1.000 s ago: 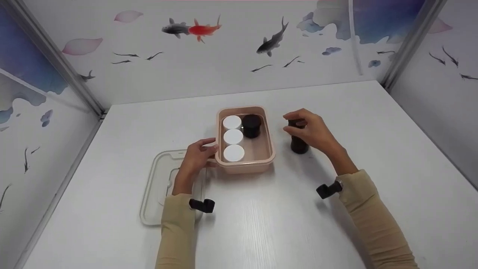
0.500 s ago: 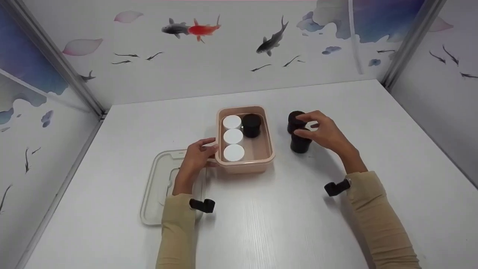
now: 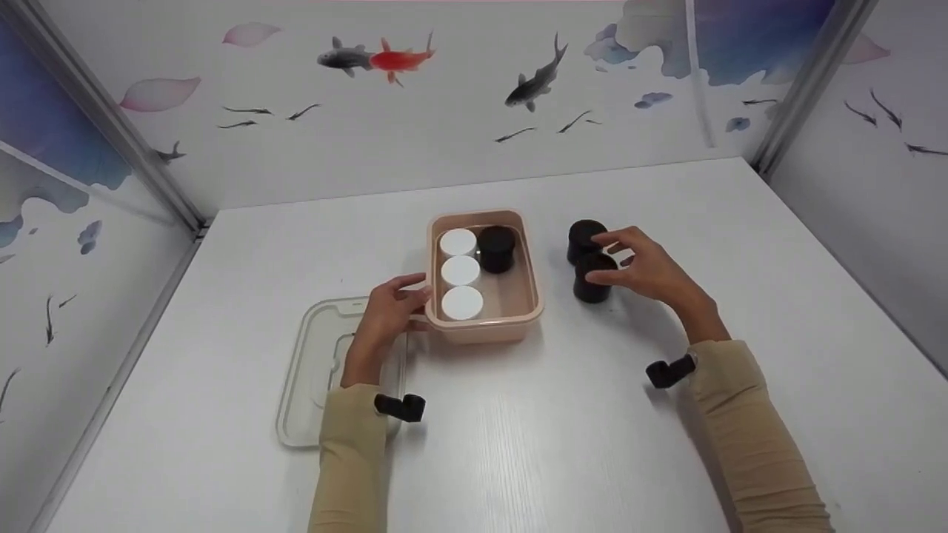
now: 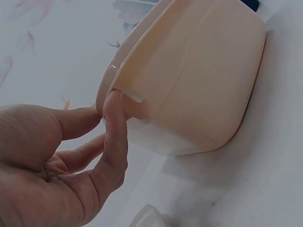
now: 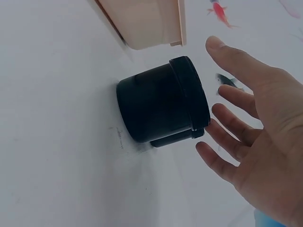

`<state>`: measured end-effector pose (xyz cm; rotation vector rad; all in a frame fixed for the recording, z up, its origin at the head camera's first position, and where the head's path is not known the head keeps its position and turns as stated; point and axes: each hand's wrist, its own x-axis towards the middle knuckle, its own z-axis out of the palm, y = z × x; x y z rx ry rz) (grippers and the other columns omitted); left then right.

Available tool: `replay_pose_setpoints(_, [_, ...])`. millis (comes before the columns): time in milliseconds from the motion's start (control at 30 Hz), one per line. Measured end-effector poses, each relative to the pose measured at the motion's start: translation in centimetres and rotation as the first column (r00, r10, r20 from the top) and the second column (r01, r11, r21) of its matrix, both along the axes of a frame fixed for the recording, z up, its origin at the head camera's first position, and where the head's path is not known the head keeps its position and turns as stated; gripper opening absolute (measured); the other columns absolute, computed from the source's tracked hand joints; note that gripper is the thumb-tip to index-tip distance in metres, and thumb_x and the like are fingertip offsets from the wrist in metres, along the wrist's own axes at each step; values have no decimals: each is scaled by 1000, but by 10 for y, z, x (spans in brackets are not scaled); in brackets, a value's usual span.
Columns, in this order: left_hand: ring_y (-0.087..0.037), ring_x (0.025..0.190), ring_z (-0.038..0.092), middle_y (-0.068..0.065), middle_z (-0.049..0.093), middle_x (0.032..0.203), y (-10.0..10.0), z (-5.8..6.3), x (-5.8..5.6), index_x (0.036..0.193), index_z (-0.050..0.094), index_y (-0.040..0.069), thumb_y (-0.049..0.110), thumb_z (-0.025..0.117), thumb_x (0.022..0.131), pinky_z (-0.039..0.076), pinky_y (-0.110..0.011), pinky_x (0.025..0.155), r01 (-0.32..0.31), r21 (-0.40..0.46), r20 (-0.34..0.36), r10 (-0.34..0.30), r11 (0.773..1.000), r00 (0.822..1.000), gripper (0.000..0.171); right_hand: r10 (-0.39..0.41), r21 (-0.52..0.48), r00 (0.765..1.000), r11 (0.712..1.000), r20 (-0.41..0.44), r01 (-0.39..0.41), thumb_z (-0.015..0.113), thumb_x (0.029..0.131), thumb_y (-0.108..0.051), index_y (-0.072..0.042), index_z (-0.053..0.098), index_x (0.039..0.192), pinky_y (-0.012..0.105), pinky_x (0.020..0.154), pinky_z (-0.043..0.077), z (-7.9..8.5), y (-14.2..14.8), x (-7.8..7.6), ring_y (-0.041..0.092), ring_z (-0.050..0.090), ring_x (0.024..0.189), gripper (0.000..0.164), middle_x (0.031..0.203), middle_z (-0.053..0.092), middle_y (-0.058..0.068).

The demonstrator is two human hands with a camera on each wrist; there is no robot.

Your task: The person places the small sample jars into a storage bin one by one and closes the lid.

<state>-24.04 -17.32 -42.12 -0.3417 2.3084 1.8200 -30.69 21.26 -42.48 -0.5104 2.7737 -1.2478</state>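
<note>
My left hand (image 3: pixel 389 307) pinches the left rim of a pink plastic box (image 3: pixel 492 333); the left wrist view shows thumb and finger at that rim. Inside the box, three white-lidded jars (image 3: pixel 461 271) line the left side, and a black jar (image 3: pixel 496 250) sits at the back right. To the right of the box, two black jars stand upright on the table: a far jar (image 3: pixel 585 235) and a near jar (image 3: pixel 591 287). My right hand (image 3: pixel 644 266) is beside them, fingers spread. In the right wrist view its fingertips are close to the lid of the black jar (image 5: pixel 156 101).
A pale translucent lid (image 3: pixel 304 377) lies flat on the white table (image 3: pixel 503 444) at the left, partly under my left forearm. White panels (image 3: pixel 444 148) painted with fish stand behind the table and along its sides.
My right hand has drawn back to the right from the far black jar, its fingers now spread around the near one's top. The left hand and box have stayed put.
</note>
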Motion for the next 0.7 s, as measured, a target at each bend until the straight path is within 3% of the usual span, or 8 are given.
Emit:
replay_pose_setpoints(200, [-21, 97, 71, -16, 66, 126, 0, 0, -1, 144, 52, 13, 20, 58, 102, 64, -29, 74, -5, 5, 6, 5, 1000, 1000, 43, 1, 49, 999, 999, 43, -3, 83, 83, -39, -9, 58, 136, 51, 102, 48, -6, 3, -1, 35, 50, 128, 66, 140, 49, 17])
replay_pose_setpoints(400, [-19, 94, 71, -19, 65, 126, 0, 1, 1, 144, 52, 10, 18, 59, 102, 64, -28, 71, 6, 45, -32, -4, 999, 999, 43, 16, 30, 996, 999, 92, -19, 83, 83, -35, -9, 51, 142, 51, 105, 44, -9, 3, -2, 37, 47, 130, 72, 143, 48, 18])
replay_pose_setpoints(700, [-22, 99, 72, -18, 66, 127, 0, 1, 1, 144, 52, 11, 19, 58, 102, 64, -28, 73, 0, 13, -23, 0, 1000, 1000, 43, 31, 46, 989, 998, 141, -38, 83, 83, -27, -10, 47, 145, 56, 110, 42, -8, 2, -2, 39, 43, 135, 74, 148, 43, 20])
